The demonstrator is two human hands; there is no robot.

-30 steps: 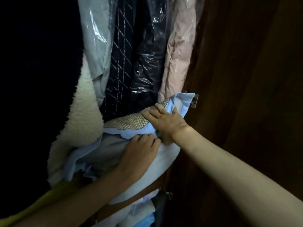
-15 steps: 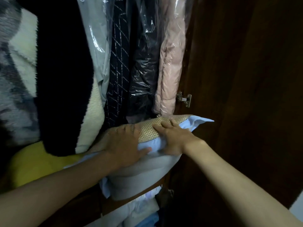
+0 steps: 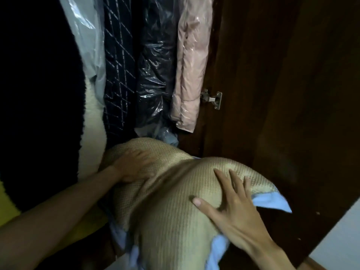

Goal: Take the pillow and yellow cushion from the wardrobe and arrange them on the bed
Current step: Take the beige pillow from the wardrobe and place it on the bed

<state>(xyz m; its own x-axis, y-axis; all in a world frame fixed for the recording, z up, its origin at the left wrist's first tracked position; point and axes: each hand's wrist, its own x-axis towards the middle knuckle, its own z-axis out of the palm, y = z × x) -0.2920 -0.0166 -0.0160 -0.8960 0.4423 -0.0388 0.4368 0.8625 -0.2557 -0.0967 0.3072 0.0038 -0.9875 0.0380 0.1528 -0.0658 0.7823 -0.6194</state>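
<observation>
Pillow (image 3: 171,207) half out of wardrobe, near side. Left hand (image 3: 134,168) and right hand (image 3: 231,201) both flat, fingers spread, pressing its top. Cushion (image 3: 7,207) inside, far left. Bed not in view; arranging all pending.

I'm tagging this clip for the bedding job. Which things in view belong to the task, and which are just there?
Part of the job:
- pillow, woven tan top, blue edging
- yellow cushion, low at the left
- left hand and right hand, both pressed on the pillow

Just there:
- pink jacket in plastic
- dark checked garment
- door hinge
- wardrobe door
</observation>
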